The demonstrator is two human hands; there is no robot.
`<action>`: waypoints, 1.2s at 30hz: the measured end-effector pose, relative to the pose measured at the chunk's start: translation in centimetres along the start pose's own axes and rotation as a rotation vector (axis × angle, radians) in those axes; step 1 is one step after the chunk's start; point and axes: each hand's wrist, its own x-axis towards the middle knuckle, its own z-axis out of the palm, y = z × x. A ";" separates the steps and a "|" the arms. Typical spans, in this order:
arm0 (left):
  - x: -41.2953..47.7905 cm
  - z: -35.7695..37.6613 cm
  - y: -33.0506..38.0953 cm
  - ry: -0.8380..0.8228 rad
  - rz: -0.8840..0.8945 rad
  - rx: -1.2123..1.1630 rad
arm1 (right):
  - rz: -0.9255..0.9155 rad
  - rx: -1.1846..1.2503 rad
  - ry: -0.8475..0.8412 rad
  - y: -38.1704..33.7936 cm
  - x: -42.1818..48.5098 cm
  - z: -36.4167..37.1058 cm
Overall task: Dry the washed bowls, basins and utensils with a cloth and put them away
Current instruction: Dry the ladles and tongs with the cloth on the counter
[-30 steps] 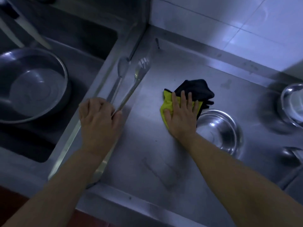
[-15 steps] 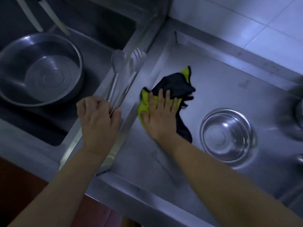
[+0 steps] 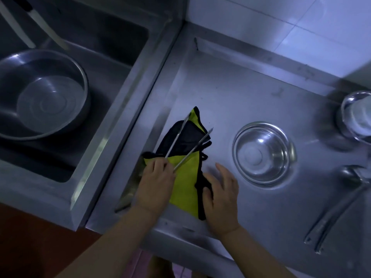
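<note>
Head view: two utensils (image 3: 186, 145), thin metal handles splayed apart and pointing up and to the right, are held in the left hand (image 3: 155, 182), whose fingers are closed round their lower ends; which ends are hidden in the fist cannot be told. They are poised over a yellow and black cloth (image 3: 185, 177) spread on the steel surface (image 3: 251, 227), just right of the sink (image 3: 112, 63). The right hand (image 3: 221, 194) lies open and flat, its fingers resting on the near right edge of the cloth. A small bowl (image 3: 263, 153) stands to the right of the cloth, clear of it; a basin (image 3: 43, 93) sits in the sink at the left, another bowl (image 3: 356, 115) at the far right edge, and a ladle (image 3: 339, 205) lies near right.

The step in hand is judged to be the drying of the utensils. It would be done well if the cloth were lifted by the right hand, wrapped round both handles together, and drawn along their full length, the ends now enclosed in the left hand being wiped afterwards. The two pieces should be kept parallel so that neither slips out.
</note>
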 end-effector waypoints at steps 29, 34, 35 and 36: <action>1.3 -2.5 -3.2 -0.117 -0.236 -0.339 | 0.102 0.085 -0.061 -1.9 3.9 3.5; 3.0 -4.9 -3.0 -0.008 -0.530 -0.632 | 0.196 0.097 -0.093 -3.0 9.7 4.2; 3.3 -5.1 -3.1 0.021 -0.566 -0.665 | 0.197 0.077 -0.130 -2.8 10.7 4.7; 3.7 -5.2 -3.2 0.055 -0.590 -0.680 | 0.152 0.017 -0.155 -2.6 11.3 5.2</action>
